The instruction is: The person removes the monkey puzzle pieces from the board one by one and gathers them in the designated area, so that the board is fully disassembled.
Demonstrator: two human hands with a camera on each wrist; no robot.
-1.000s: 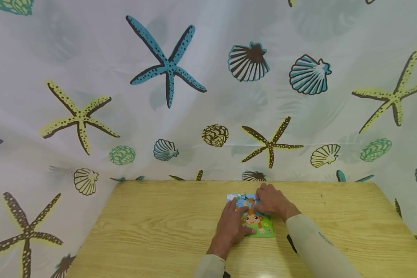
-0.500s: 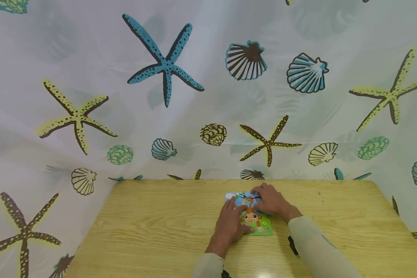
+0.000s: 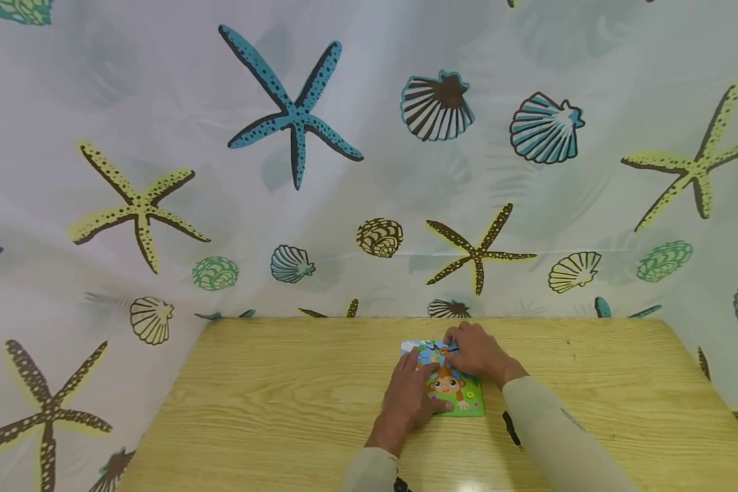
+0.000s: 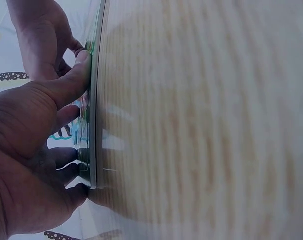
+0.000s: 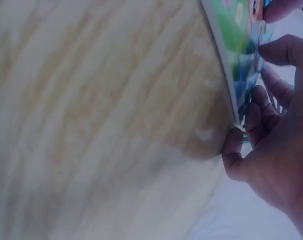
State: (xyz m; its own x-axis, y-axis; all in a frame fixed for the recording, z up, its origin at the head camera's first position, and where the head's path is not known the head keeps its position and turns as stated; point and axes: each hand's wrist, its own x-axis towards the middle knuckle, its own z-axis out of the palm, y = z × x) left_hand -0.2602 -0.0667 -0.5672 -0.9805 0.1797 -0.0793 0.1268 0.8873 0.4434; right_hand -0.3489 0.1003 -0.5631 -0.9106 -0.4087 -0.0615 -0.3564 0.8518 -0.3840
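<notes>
A flat jigsaw puzzle [image 3: 472, 406] showing a hanging monkey on blue and green lies on the wooden table. My left hand [image 3: 407, 396] presses on its left side with spread fingers, the thumb down near the front edge. My right hand [image 3: 481, 354] arches over the upper right, curled fingers and thumb on the picture. From the left wrist, the puzzle [image 4: 94, 125] appears edge-on as a thin board, the left thumb [image 4: 74, 82] on its face. In the right wrist view, the right fingers bend at the corner of the puzzle [image 5: 226, 30]. Both hands cover parts of the picture.
The wooden table [image 3: 270, 396] extends on both sides of the puzzle. Behind it hangs a pale curtain [image 3: 369, 171] printed with starfish and shells, which also runs along the left and right sides.
The right hand shifts slightly over the puzzle's upper right, its fingertips moving a little leftward. The left hand keeps its place, and the puzzle stays put.
</notes>
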